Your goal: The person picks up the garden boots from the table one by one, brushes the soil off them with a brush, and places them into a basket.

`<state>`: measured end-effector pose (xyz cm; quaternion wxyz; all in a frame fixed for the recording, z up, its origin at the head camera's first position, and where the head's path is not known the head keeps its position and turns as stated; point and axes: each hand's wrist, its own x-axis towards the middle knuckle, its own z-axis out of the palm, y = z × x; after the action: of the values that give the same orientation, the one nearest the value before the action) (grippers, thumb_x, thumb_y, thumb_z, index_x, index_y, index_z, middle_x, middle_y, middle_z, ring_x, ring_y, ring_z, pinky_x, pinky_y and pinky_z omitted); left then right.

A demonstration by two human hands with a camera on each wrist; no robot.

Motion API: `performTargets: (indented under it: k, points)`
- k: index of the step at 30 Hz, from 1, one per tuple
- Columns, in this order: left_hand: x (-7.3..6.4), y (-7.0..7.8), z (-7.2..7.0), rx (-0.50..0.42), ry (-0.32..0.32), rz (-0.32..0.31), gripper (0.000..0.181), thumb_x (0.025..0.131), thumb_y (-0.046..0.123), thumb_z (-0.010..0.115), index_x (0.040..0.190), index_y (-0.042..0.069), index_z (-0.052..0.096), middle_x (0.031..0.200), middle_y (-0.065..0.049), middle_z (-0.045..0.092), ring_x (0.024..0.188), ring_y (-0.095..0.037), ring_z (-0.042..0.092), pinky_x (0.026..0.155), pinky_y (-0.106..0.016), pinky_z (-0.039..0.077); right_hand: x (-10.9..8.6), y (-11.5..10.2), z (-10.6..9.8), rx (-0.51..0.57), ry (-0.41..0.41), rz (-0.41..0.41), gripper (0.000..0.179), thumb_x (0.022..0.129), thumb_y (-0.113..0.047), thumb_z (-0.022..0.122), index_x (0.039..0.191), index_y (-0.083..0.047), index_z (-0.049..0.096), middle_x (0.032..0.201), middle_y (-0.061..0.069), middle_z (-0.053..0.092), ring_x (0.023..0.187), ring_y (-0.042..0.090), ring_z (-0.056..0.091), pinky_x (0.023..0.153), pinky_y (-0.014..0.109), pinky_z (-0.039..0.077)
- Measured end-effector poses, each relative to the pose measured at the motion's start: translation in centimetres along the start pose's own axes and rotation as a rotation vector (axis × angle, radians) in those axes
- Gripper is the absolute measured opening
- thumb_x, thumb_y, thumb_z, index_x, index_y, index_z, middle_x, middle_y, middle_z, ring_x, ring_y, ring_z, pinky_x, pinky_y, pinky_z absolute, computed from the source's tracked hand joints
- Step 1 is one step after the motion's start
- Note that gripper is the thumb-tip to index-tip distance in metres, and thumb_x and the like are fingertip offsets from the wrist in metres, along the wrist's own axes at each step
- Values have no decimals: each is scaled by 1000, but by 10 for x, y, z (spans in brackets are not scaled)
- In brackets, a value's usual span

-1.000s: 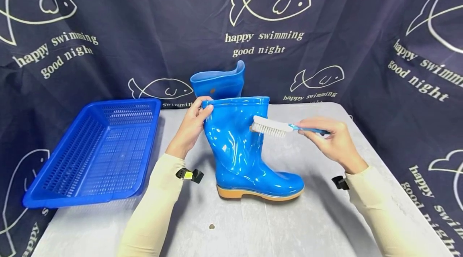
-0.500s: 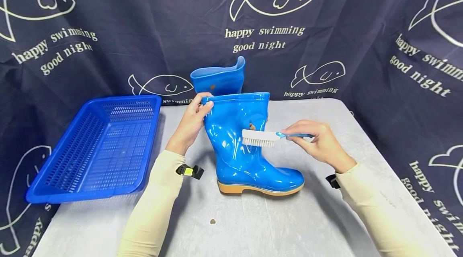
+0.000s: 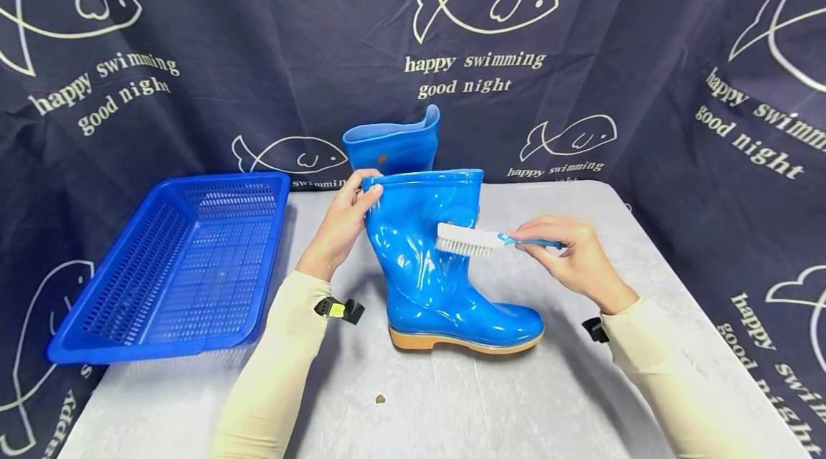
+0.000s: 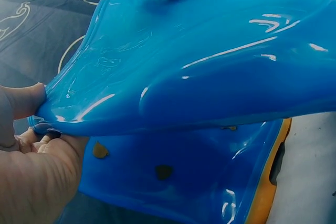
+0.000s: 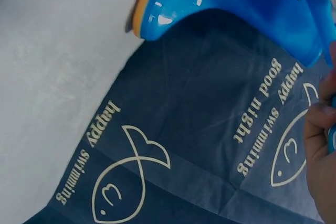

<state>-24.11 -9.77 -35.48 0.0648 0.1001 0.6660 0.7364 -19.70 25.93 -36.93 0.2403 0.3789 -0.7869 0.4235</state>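
A glossy blue rain boot (image 3: 419, 258) with a tan sole stands upright on the table, toe to the right. My left hand (image 3: 340, 228) pinches the rim at the back of its shaft, thumb on the outside. My right hand (image 3: 571, 252) holds a scrubbing brush (image 3: 466, 237) by its blue handle. Its white bristles lie over the front of the shaft, where a bit of brown mark shows above the brush head. Behind stands a second blue boot (image 3: 391, 150); brown spots (image 4: 100, 150) dot its side in the left wrist view.
At the left sits a blue plastic basket (image 3: 258, 280) with perforated sides. A small brown lump (image 3: 379, 399) lies on the grey table (image 3: 452, 416) in front of the boot. A dark fish-print curtain (image 3: 297, 72) hangs behind and around the table.
The brush has gone left and down onto the boot's shaft, uncovering a brown mark, then slightly up, mostly covering it again. My left hand keeps its hold on the rim.
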Motion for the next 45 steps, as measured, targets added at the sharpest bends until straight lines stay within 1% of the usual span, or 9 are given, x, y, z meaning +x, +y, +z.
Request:
performTargets:
  k: [3,6,10,15,21,27,33,40,45]
  points:
    - [0,1,0,-1,3,2,21,107,22,47,128,19,48,110,-2,60,95,-13,64,81,-26,55,-5,-5,2,20,-36,30,38,69,20,79,99,-3,79,92,9,77,94,2,69,85,11,51]
    - [0,2,1,7,5,1,21,107,22,47,128,20,49,111,-2,60,95,-13,64,80,-26,56,-4,-11,1,46,-32,45,38,69,21,78,99,-1,79,93,8,77,94,2,69,85,11,52]
    - [1,2,2,3,-1,1,21,107,21,47,128,20,49,110,-2,60,94,-12,64,80,-26,56,4,-17,-4,32,40,16,41,66,24,78,98,-1,79,93,8,77,94,3,70,87,13,53]
    - [0,1,3,-1,6,-6,21,107,21,47,128,19,49,112,-2,59,96,-13,63,80,-26,55,11,-14,-7,-72,115,14,37,67,20,80,97,-2,80,93,13,76,97,-1,67,91,12,51]
    - [-1,-2,3,-11,-7,5,21,107,21,47,128,19,49,110,-1,59,96,-13,62,81,-26,55,-2,-6,-3,-79,80,35,37,66,19,82,95,-4,80,91,13,76,95,-3,66,90,10,50]
    - [0,-2,2,-22,-6,13,17,107,21,47,124,23,50,106,1,60,93,-12,63,80,-26,54,-15,-10,3,-46,23,-13,42,64,22,80,97,-3,80,92,11,75,97,0,67,91,10,50]
    - [-1,-2,3,-23,-9,5,18,107,21,48,125,22,49,106,1,61,93,-11,64,80,-26,55,-7,-18,0,-19,60,-17,43,63,25,79,97,-2,80,93,10,75,97,2,67,91,12,51]
    - [-2,0,3,-26,-5,1,19,107,20,47,126,20,49,107,0,61,94,-11,64,80,-26,55,5,-14,-5,-79,133,-14,39,64,21,81,96,-1,80,93,15,74,97,1,66,91,12,51]
    - [-3,-1,1,-21,-4,7,19,107,21,47,126,22,49,109,0,60,96,-12,63,81,-27,54,-5,-10,3,-81,86,-45,40,62,21,82,95,-3,81,92,14,75,96,3,66,91,11,50]
